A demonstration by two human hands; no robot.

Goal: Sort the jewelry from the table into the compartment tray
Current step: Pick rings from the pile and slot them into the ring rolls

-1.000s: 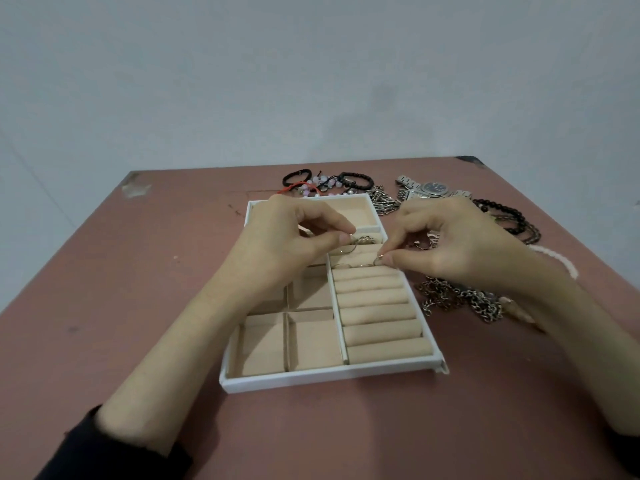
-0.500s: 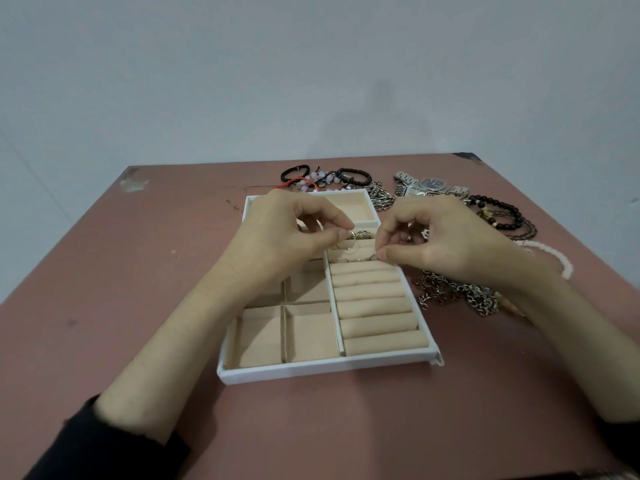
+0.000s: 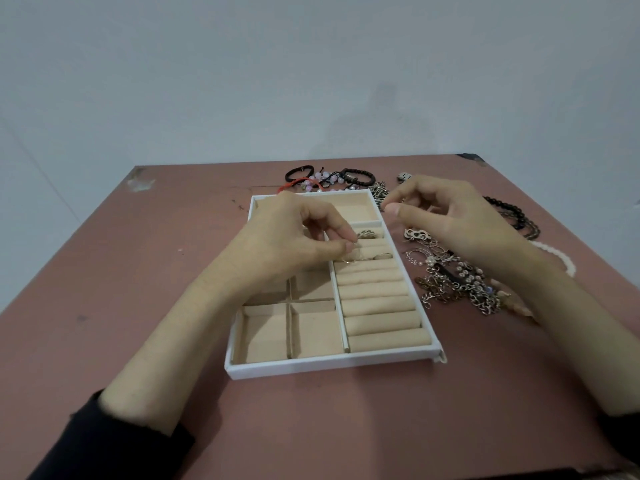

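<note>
Pinching a thin ring (image 3: 350,253), left hand (image 3: 294,244) works over the compartment tray (image 3: 329,366); right hand (image 3: 450,216) is half open, empty.
Ring seems light, slippery; hold its band.

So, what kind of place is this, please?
Probably a plain room at home or a small workspace: a worn reddish-brown table against a bare pale wall, with a jewelry tray and loose jewelry.
</note>
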